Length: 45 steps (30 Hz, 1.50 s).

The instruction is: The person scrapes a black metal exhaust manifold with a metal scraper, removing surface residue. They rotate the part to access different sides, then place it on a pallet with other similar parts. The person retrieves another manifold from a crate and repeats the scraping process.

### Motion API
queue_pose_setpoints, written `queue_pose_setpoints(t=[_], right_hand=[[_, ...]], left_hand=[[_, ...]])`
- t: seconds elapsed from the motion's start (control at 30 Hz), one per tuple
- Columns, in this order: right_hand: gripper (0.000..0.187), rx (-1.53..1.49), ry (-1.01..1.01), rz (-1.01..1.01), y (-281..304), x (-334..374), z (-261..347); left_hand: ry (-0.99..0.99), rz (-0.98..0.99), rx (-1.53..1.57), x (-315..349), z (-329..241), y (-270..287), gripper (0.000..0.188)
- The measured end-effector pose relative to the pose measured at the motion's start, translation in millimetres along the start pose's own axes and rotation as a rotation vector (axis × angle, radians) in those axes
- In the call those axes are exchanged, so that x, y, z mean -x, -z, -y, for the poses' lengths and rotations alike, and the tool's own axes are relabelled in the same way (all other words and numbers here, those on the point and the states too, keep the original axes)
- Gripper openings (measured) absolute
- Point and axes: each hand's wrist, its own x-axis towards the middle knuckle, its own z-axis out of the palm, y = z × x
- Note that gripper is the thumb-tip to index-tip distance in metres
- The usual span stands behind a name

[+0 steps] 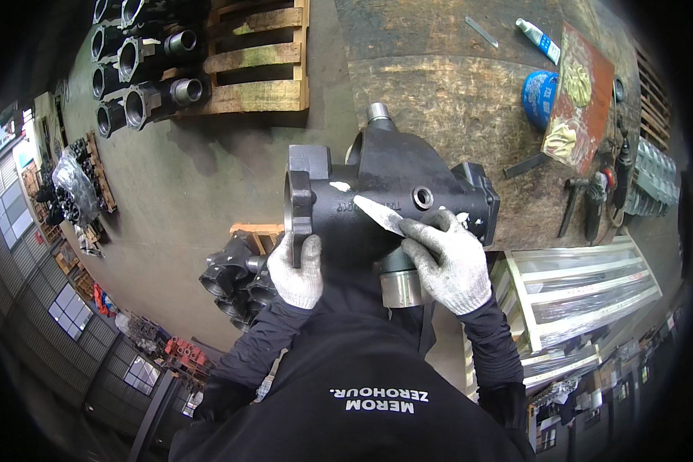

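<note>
A black cast-metal housing [393, 158] lies in front of me at the near edge of the worktable, with a flanged opening at its left end and a bare-metal pipe end [402, 289] pointing toward me. My left hand [297, 276], in a whitish knit glove, grips the lower edge of the left flange. In my gloved right hand [453, 266] is a pale, flat putty knife [377, 214], its tip slanting up-left over the housing's surface. A white putty patch [339, 186] sits just beyond the tip. Smaller white spots show near the right end, partly behind my fingers.
On the worktable [431, 85], a reddish-brown board [574, 92] carries yellowish putty beside a blue can [539, 98] and a tube [538, 41]. Tools [595, 204] lie at the right. Similar housings [150, 100] and a wooden pallet [258, 58] stand on the left floor.
</note>
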Motion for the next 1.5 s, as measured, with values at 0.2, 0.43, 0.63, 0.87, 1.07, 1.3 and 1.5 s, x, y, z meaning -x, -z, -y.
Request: queue_pose_setpoints(t=[0.2, 0.43, 0.63, 0.87, 1.07, 1.3, 1.5], right_hand=[[0.027, -0.018, 0.016, 0.0, -14.4, -12.7, -4.7], [0.026, -0.171, -0.056, -0.091, 3.4, 31.0, -19.5], [0.029, -0.562, -0.411, -0.389, -22.2, 88.9, -46.5], [0.069, -0.781, -0.563, -0.616, -60.2, 132.1, -65.2], [0.075, -0.954, -0.424, -0.775, -66.2, 138.3, -67.1], [0.072, -0.967, -0.369, -0.828, -80.4, 140.7, -79.0], [0.039, -0.894, -0.469, -0.975, -70.2, 151.4, -129.4]], left_hand=[[-0.02, -0.034, 0.028, 1.3, 2.3, -2.8, 0.033], [-0.032, -0.058, 0.051, 0.4, 8.7, -3.7, 0.031], [-0.019, -0.023, 0.058, -1.4, -4.8, -7.1, 0.032], [-0.053, 0.055, -0.061, -8.9, -22.6, -6.7, 0.05], [-0.119, 0.318, -0.075, -49.6, -62.3, -6.1, 0.05], [0.359, 0.315, 0.123, -84.2, -88.2, -18.9, 0.041], [0.27, 0.252, 0.124, -53.7, -76.5, -16.6, 0.039]])
